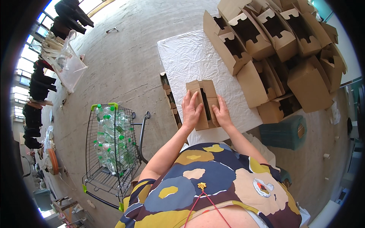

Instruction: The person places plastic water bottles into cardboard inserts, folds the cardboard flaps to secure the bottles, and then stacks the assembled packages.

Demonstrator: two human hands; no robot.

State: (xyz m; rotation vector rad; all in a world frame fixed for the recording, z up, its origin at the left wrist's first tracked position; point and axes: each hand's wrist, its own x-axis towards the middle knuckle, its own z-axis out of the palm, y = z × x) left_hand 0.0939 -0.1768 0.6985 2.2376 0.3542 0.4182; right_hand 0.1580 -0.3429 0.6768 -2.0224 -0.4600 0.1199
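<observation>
A brown cardboard box (207,122) rests near the front of a table covered with a wrinkled white cloth (182,57). Two of its flaps stand partly folded, leaving a dark slot between them. My left hand (191,110) lies on the left flap, fingers stretched out and a little apart. On the other side, my right hand (222,112) touches the right flap and edge, its fingers extended too. Neither hand grips around the cardboard. What the box holds inside is too dark to make out.
Several open cardboard boxes (283,34) are stacked at the table's right. More boxes (171,98) stand low beside its left edge. A black wire shopping cart (91,152) with green-capped plastic bottles (108,133) is at left. A green container (283,133) sits right of the table.
</observation>
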